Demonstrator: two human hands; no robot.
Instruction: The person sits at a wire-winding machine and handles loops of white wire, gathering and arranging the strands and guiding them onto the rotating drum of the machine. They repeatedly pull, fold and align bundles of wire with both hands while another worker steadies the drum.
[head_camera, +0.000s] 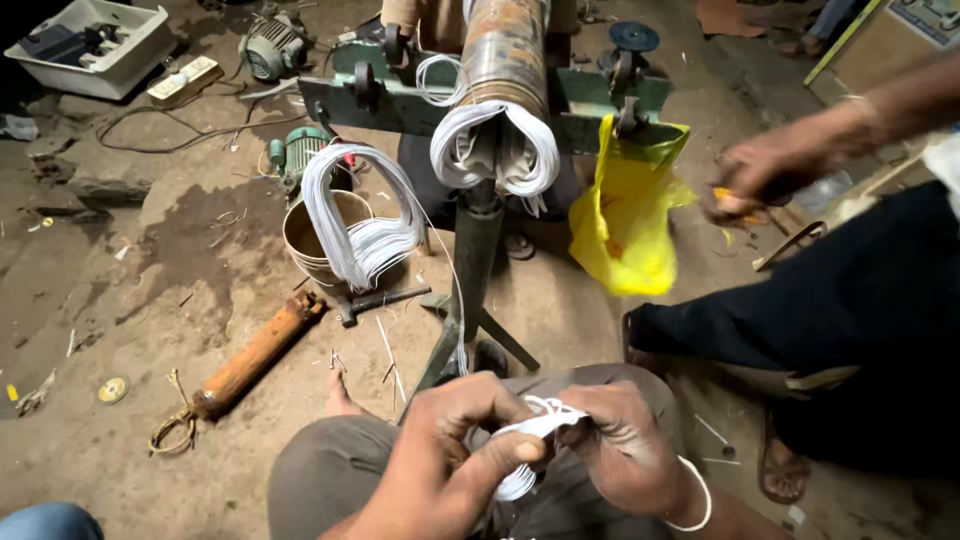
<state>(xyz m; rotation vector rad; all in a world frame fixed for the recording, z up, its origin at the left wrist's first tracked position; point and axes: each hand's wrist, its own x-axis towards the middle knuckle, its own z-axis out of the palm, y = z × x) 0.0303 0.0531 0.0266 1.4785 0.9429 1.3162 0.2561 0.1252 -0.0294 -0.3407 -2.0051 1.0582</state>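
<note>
Both my hands work a bundle of white wire (528, 440) low in the middle of the view, above my lap. My left hand (455, 455) pinches the bundle from the left with thumb and fingers. My right hand (615, 445), a white bangle on its wrist, grips the same bundle from the right. A thin white strand runs up from the bundle toward a green metal stand (470, 260). White wire coils (495, 150) hang from the stand's rusty cylinder, and a larger loose coil (360, 225) hangs to its left.
Another person sits at the right in dark trousers (840, 300), a hand (765, 180) holding something small and orange. A yellow plastic bag (625, 215) hangs off the stand. A bucket (315, 235), an orange cylinder (255, 355), small motors (275, 45) and a white tub (95, 45) lie on the dirt floor.
</note>
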